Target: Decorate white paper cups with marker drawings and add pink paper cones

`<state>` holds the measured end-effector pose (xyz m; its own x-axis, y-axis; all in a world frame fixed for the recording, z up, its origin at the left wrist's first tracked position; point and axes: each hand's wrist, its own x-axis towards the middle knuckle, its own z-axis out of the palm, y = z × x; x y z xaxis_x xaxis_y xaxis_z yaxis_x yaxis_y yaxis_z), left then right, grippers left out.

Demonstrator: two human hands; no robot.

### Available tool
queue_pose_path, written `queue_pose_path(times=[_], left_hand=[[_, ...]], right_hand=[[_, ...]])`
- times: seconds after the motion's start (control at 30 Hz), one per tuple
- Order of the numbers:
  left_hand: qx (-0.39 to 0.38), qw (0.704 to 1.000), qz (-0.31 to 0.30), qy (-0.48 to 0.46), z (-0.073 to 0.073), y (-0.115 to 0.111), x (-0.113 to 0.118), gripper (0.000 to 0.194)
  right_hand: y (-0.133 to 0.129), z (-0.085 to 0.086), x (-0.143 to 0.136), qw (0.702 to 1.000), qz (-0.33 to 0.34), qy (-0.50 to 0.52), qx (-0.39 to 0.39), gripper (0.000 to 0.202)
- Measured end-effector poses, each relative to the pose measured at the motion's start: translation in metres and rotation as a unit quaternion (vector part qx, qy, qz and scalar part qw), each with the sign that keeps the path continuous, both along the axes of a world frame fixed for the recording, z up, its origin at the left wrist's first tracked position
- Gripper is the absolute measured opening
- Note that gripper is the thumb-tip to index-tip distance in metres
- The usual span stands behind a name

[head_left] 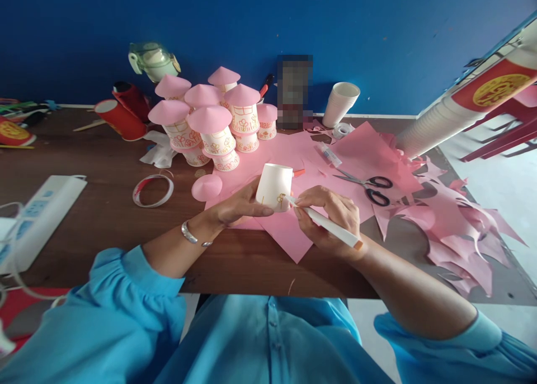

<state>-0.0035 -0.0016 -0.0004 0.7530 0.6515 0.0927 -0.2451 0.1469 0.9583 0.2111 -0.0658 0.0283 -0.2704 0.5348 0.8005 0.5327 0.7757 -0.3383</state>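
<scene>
My left hand [245, 201] is wrapped round a white paper cup [272, 183], tilted over pink paper. A small brown-yellow flower and a short line are drawn on the cup's side. In my right hand [333, 219] is a white marker pen [331, 226] with an orange end; its tip is at the flower on the cup. Beyond my left hand stand several decorated paper-cup towers [212, 129] with pink cone roofs and drawn flowers. One loose pink paper cone [207, 187] lies close to my left hand. A red pen [298, 173] shows partly behind the cup.
Black-handled scissors [369, 187] and a glue stick [329, 155] lie on pink paper [289, 238]. Paper scraps [457, 238] cover the right side. A tape roll [153, 191] and a power strip [37, 219] are at left. Stacked white cups [342, 104] stand by the wall.
</scene>
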Motion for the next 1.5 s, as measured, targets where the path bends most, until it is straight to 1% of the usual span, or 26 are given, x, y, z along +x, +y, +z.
queue_pose_path(times=[0.2, 0.47, 0.63, 0.83, 1.1, 1.33, 1.5], left_hand=[[-0.011, 1.000, 0.001, 0.002, 0.000, -0.001, -0.001, 0.074], [-0.008, 1.000, -0.001, 0.000, -0.008, 0.001, -0.004, 0.077], [-0.007, 1.000, -0.003, -0.002, -0.010, 0.002, -0.004, 0.078], [-0.016, 1.000, -0.004, -0.004, -0.009, 0.001, -0.005, 0.075], [-0.032, 0.999, -0.024, -0.021, -0.010, 0.000, -0.005, 0.079], [-0.022, 0.999, -0.009, -0.023, -0.007, 0.000, -0.003, 0.076], [-0.032, 0.999, -0.002, -0.027, -0.006, -0.001, -0.003, 0.072]], right_hand=[[0.000, 0.000, 0.000, 1.000, -0.005, -0.005, -0.003, 0.021], [-0.001, 0.000, -0.002, 1.000, 0.001, -0.006, -0.003, 0.021], [-0.001, -0.001, -0.002, 1.000, 0.006, -0.005, -0.006, 0.020], [0.000, -0.001, -0.001, 1.000, -0.012, -0.006, 0.006, 0.019], [-0.001, 0.000, -0.001, 1.000, -0.020, -0.005, 0.001, 0.020], [-0.001, 0.000, -0.001, 1.000, -0.015, -0.010, 0.000, 0.020], [-0.002, 0.000, -0.002, 1.000, -0.013, -0.012, -0.001, 0.019]])
